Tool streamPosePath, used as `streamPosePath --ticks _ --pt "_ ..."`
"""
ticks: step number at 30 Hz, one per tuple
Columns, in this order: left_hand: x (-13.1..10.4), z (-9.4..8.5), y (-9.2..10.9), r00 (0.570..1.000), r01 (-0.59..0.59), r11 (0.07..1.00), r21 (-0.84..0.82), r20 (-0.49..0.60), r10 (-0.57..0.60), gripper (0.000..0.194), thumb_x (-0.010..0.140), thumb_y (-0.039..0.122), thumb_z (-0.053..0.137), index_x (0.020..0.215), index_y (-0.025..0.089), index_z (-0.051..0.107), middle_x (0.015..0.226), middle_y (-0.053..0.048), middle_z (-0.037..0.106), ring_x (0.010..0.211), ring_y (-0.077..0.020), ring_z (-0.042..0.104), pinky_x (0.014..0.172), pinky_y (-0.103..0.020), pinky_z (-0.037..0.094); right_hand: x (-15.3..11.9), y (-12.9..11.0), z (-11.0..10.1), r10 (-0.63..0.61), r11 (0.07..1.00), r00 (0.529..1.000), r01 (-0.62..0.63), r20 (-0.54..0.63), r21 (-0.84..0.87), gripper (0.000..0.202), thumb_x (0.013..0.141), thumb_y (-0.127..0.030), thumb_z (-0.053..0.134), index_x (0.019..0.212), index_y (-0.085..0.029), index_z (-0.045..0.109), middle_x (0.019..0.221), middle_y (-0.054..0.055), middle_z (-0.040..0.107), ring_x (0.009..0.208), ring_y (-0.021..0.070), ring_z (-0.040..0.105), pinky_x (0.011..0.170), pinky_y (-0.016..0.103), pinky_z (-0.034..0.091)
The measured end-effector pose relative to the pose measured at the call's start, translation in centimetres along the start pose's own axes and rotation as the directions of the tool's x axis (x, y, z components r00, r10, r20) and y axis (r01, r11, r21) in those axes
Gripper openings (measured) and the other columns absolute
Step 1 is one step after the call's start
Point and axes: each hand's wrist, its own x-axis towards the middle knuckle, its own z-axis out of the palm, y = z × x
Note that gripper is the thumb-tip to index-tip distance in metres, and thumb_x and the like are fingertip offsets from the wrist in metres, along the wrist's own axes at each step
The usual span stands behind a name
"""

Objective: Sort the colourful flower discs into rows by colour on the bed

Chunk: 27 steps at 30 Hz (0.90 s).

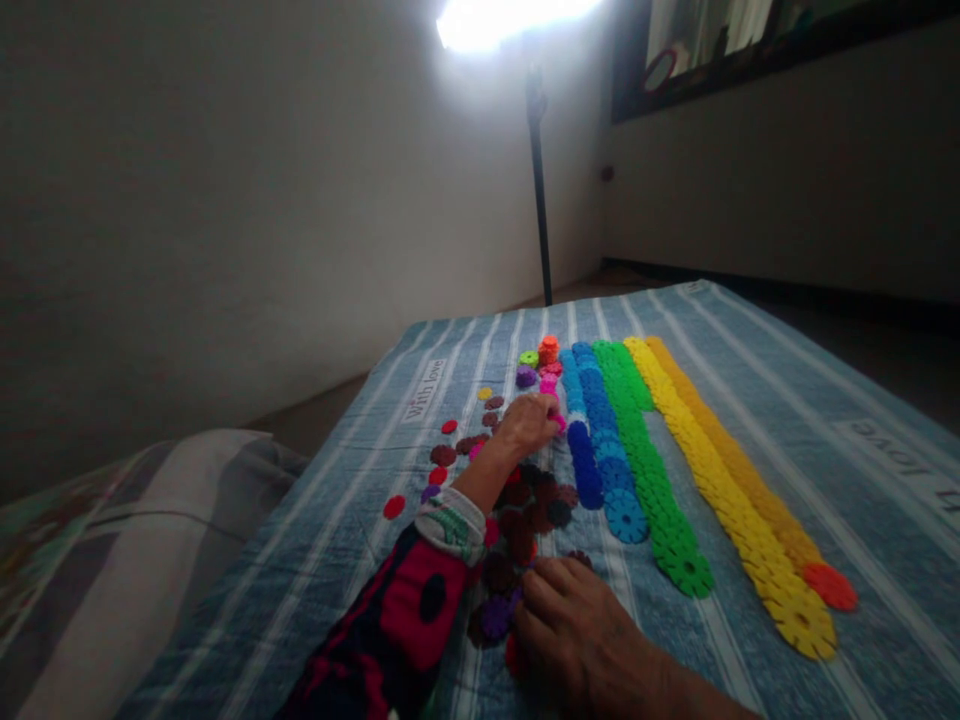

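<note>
My left hand (529,422) reaches forward, its fingers closed at the near end of a row of pink discs (550,384); a pink disc shows at the fingertips. My right hand (574,625) rests low over a loose pile of brown discs (519,535), beside a purple disc (496,617). Its fingers are curled, and whatever lies under them is hidden. Rightward run overlapping rows of notched discs: dark blue (583,465), blue (600,410), green (649,480), yellow (720,490) and orange-yellow (750,480). An orange disc (830,587) lies at the last row's near end.
Red discs (394,507) are scattered left of the pile on the striped cloth (322,560). Small stacks in orange (549,349), lime (529,358) and purple (526,376) stand at the back. Behind the cloth is a lit lamp on a pole (538,180).
</note>
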Motion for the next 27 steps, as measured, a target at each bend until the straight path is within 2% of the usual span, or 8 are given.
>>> streamPosePath --ticks 4,8,12,16,20,24,27 --pt "0.0 -0.1 -0.1 0.999 -0.01 1.0 -0.001 -0.031 0.01 0.021 0.074 0.019 0.059 0.091 0.016 0.07 0.089 -0.004 0.069 0.082 -0.0177 0.062 0.077 -0.027 0.046 0.1 -0.1 0.0 0.02 1.0 1.0 -0.02 -0.008 -0.015 0.01 0.088 -0.024 0.06 0.081 -0.019 0.054 0.08 0.002 0.058 0.074 0.0191 0.046 0.064 0.035 0.032" --pt "-0.7 -1.1 -0.9 0.996 0.053 0.999 0.009 -0.067 -0.053 0.025 0.074 0.018 0.058 0.095 0.017 0.071 0.097 -0.005 0.07 0.083 -0.0173 0.063 0.079 -0.027 0.047 0.0 -0.2 0.0 0.024 1.0 1.0 -0.024 -0.01 -0.005 0.011 0.089 -0.026 0.059 0.081 -0.019 0.055 0.08 0.001 0.058 0.074 0.0186 0.047 0.064 0.036 0.033" --pt "-1.8 -2.2 -3.2 0.998 0.06 0.998 0.027 -0.038 -0.059 0.024 0.074 0.016 0.056 0.092 0.015 0.072 0.089 -0.006 0.071 0.084 -0.018 0.064 0.08 -0.026 0.047 -0.1 -0.3 -0.1 0.032 0.999 0.999 -0.032 -0.018 -0.01 0.012 0.089 -0.025 0.06 0.08 -0.02 0.054 0.08 0.001 0.058 0.074 0.0189 0.046 0.065 0.036 0.033" --pt "-3.0 -2.2 -4.7 0.999 0.039 0.999 0.005 0.012 -0.039 0.021 0.073 0.017 0.057 0.087 0.016 0.074 0.08 -0.003 0.071 0.078 -0.0162 0.063 0.074 -0.024 0.047 -0.1 -0.3 -0.2 0.026 1.0 1.0 -0.026 -0.002 0.001 0.011 0.089 -0.025 0.061 0.082 -0.02 0.054 0.079 0.001 0.058 0.074 0.0192 0.046 0.065 0.036 0.033" --pt "-3.4 -1.3 -3.6 0.999 0.023 1.0 -0.018 0.049 -0.022 0.024 0.076 0.022 0.059 0.094 0.018 0.074 0.079 -0.002 0.07 0.079 -0.0156 0.063 0.073 -0.023 0.046 -0.2 -0.3 -0.2 0.028 1.0 0.999 -0.029 0.025 0.011 0.011 0.09 -0.025 0.06 0.083 -0.02 0.054 0.082 0.002 0.059 0.076 0.019 0.047 0.068 0.036 0.034" --pt "-3.0 -0.4 -1.8 0.998 -0.006 0.999 0.05 0.067 0.003 0.028 0.08 0.033 0.059 0.101 0.023 0.074 0.094 -0.004 0.071 0.088 -0.0194 0.063 0.078 -0.028 0.047 -0.2 -0.3 -0.3 0.036 0.999 0.998 -0.037 0.043 0.022 0.01 0.091 -0.023 0.059 0.083 -0.019 0.054 0.083 0.002 0.059 0.075 0.0183 0.047 0.067 0.036 0.034" --pt "-2.7 -0.2 -1.4 0.996 0.013 0.995 0.099 0.082 -0.021 0.029 0.081 0.035 0.057 0.101 0.023 0.074 0.099 -0.006 0.071 0.09 -0.0214 0.064 0.077 -0.029 0.047 -0.3 -0.3 -0.2 0.038 0.999 0.999 -0.038 0.031 0.002 0.011 0.089 -0.025 0.061 0.083 -0.02 0.054 0.082 0.002 0.058 0.075 0.0189 0.046 0.066 0.036 0.034"
